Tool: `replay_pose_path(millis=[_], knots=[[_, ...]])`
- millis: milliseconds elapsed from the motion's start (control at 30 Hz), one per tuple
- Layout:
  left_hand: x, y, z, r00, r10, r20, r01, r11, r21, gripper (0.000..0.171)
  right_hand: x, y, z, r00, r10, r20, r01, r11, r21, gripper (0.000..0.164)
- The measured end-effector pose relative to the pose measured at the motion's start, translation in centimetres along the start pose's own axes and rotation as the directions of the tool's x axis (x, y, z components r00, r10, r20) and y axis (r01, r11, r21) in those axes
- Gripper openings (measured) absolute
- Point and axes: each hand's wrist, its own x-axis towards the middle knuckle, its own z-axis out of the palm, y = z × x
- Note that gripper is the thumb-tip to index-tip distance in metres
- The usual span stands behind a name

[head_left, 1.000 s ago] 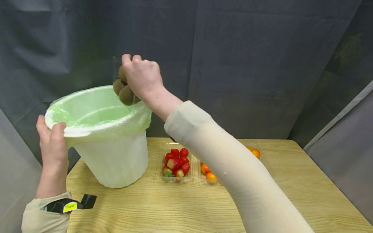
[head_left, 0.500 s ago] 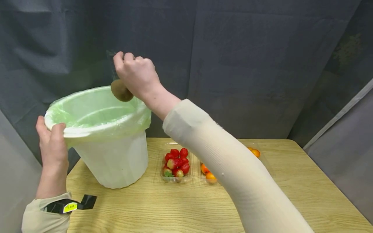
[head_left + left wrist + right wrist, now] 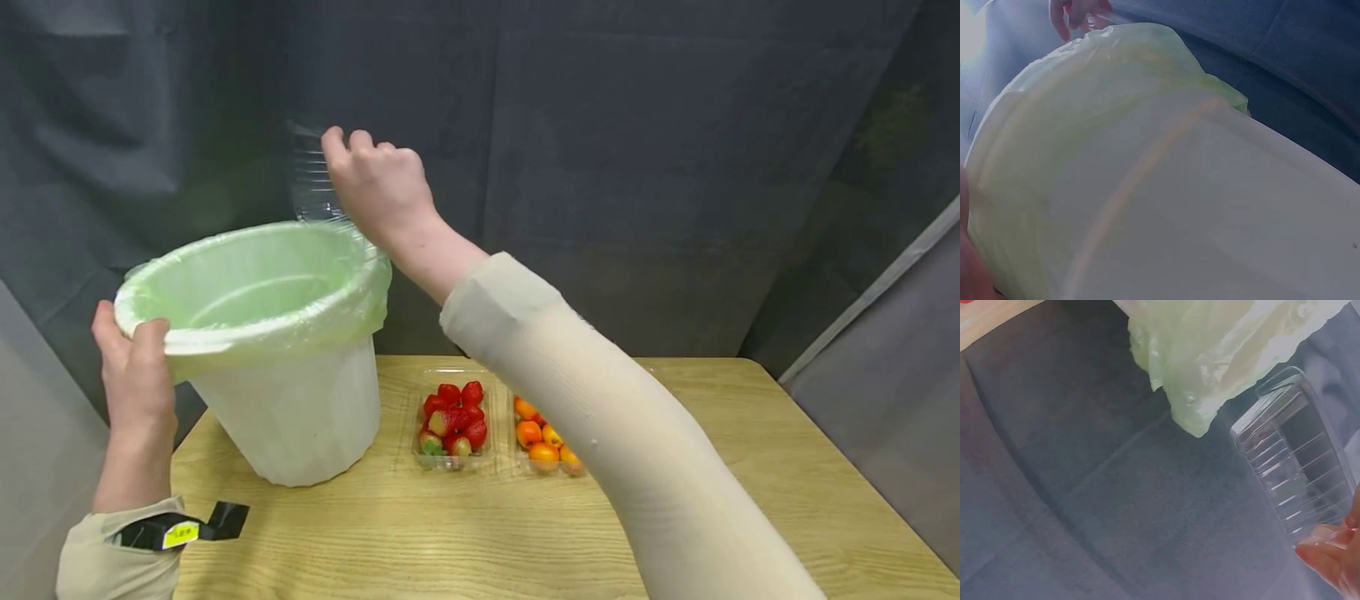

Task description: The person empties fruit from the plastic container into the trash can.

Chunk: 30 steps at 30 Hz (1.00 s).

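My right hand [image 3: 382, 187] grips a clear ribbed plastic container [image 3: 311, 175] above the far right rim of a white bin [image 3: 300, 417]. In the right wrist view the container [image 3: 1297, 456] shows no fruit in it, and my right fingers [image 3: 1325, 559] pinch its edge. A pale green bag [image 3: 367, 292] lines the bin and folds over the rim. My left hand [image 3: 138, 375] holds the bin's near left rim, thumb on top. The left wrist view shows the bin's side [image 3: 1222, 200] up close. The bottom of the bin is hidden.
On the wooden table [image 3: 420, 533], right of the bin, stands a clear box of strawberries [image 3: 453, 421]. Beside it is a box of small orange fruits [image 3: 543, 450], partly hidden by my right sleeve [image 3: 585, 392]. Dark curtains [image 3: 637, 167] hang behind.
The kiwis have dropped out of the container over the bin. My right hand has then shifted slightly right, still holding the container. My left hand has stayed on the rim.
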Motion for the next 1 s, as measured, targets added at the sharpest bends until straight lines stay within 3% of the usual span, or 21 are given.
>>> replay_pose_path(millis=[267,533,767,1000], knots=[[0.0,-0.1,-0.1,1.000,0.016,-0.004,-0.016,1.000,0.015,0.068,-0.5,1.6,0.2,0.988,0.078,0.132,-0.090,0.992,0.088,0.034],[0.2,-0.1,-0.1,1.000,0.025,0.006,-0.025,0.999,-0.025,0.068,-0.9,2.6,0.5,0.970,0.141,0.199,-0.179,0.966,0.186,0.033],[0.1,-0.2,-0.1,0.999,0.040,0.001,-0.040,0.999,-0.025,0.067,-1.0,3.3,0.8,0.919,0.248,0.306,-0.336,0.900,0.277,0.036],[0.1,-0.1,-0.1,1.000,0.030,-0.004,-0.030,0.999,-0.019,0.067,-1.5,3.9,1.3,0.881,0.341,0.328,-0.448,0.825,0.345,0.032]])
